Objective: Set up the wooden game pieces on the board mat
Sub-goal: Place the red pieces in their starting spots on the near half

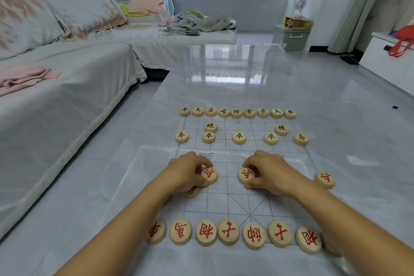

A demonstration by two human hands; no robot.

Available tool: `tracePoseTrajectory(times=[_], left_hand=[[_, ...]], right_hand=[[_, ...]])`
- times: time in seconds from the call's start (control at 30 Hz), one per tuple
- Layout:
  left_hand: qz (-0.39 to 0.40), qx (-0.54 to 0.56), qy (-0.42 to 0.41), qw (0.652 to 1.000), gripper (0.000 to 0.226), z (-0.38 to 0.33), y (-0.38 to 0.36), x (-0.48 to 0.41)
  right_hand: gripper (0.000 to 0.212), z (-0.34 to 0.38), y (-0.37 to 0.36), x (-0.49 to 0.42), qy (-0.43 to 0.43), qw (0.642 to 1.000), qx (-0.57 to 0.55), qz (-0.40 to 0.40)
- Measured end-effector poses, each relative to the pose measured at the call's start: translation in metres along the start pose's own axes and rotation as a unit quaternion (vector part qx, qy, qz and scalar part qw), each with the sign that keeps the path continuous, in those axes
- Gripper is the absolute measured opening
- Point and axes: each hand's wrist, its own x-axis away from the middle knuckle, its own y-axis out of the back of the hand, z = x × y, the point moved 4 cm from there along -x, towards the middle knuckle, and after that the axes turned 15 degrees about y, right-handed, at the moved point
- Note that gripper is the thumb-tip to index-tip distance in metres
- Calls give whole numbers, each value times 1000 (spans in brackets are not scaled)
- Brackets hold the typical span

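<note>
Nearest the camera, a row of red-lettered wooden discs (228, 232) lines the near edge of the clear board mat (264, 186) at 6 o'clock; seven show fully, with the right forearm covering that end. At 12 o'clock the black-lettered set (237, 112) looks fully arranged. Both hands work the red soldier row. The left hand (187, 171) pinches a red soldier disc (209, 175) between thumb and fingertips, another disc (191, 191) half hidden under its palm. The right hand (270, 172) pinches a second soldier disc (246, 175) likewise, probably nudging it onto a line crossing. A third soldier (324, 179) sits at 3 o'clock, by the mat's right edge.
</note>
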Motion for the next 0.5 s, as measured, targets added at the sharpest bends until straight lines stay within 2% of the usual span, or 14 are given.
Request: tracePoseTrajectory(times=[0.13,0.23,0.3,0.37,0.5], left_hand=[[3,5,-5,1000,49,1,-1,-1],[5,107,12,994,58,15,10,-1],[-34,160,23,986,48,37,27,2],[-63,161,46,984,33,67,42,9],[-24,146,100,984,23,113,41,32]], right_hand=[[44,0,0,-1,0,1000,0,5],[43,-1,-1,0,0,1000,0,6],[43,-2,-1,0,0,1000,2,7],[43,-2,-1,0,0,1000,5,9],[51,-2,0,-2,-1,1000,18,22]])
